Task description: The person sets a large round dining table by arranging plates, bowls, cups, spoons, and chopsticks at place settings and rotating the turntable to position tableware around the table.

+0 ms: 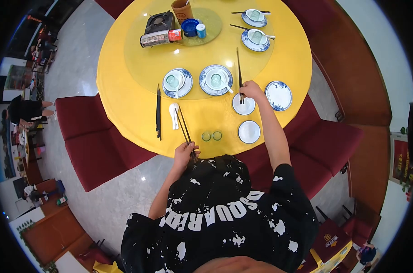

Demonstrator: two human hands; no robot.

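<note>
Dark chopsticks (183,123) are in my left hand (186,152), which is closed around them at the table's near edge. My right hand (252,90) grips another set of chopsticks (238,66), pointing away from me, over the rim of a white bowl (246,108). A second white bowl (249,132) stands nearer to me, and a blue-patterned plate (278,96) lies to the right. White spoons (174,119) rest just beyond my left hand, beside more dark chopsticks (158,113). Between my hands are two small green glasses (212,136).
Two settings of stacked plates, bowls and glasses (177,83) sit on the glass turntable (138,59); two more (255,40) are at the far right. A portable stove (160,22), gas can and blue bowl (190,28) stand farther back. Dark red chairs (97,136) surround the yellow table (113,91).
</note>
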